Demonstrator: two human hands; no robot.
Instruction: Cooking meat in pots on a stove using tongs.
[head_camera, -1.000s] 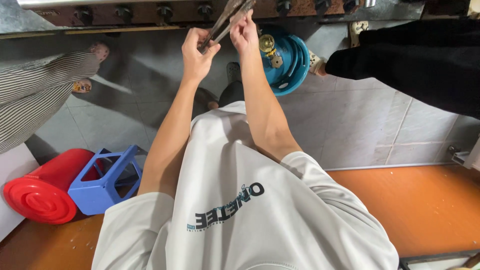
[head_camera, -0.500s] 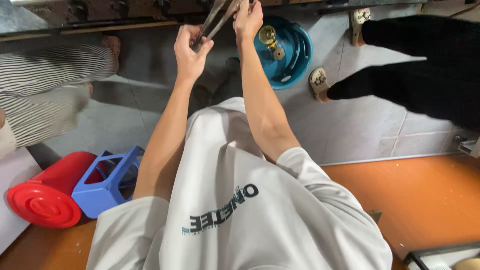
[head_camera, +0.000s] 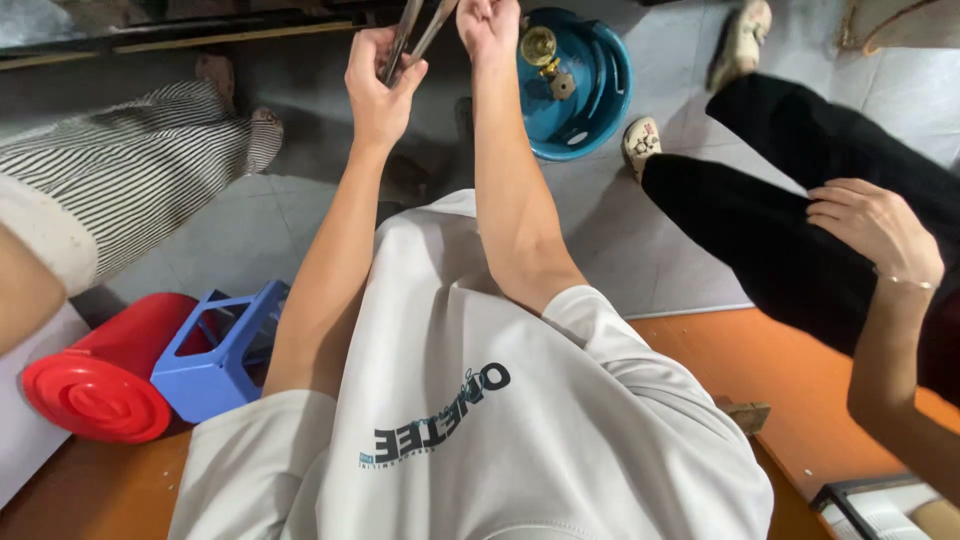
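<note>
Tongs (head_camera: 418, 35) are pinched between both raised hands, left hand (head_camera: 380, 85) gripping the arms, right hand (head_camera: 490, 22) closed higher up, steadying them above the blue gas cylinder (head_camera: 575, 80).

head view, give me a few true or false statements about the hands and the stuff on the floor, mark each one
1. Both hands grip a pair of metal tongs. True: the left hand and the right hand are both on them.
2. The gas cylinder is red. False: it is blue, with a brass valve on top.
3. A blue plastic stool lies beside a red bin. True.
4. The person wears a black shirt. False: the shirt is white with dark lettering.
5. Another person's hand rests on black trousers at the right. True.
</note>
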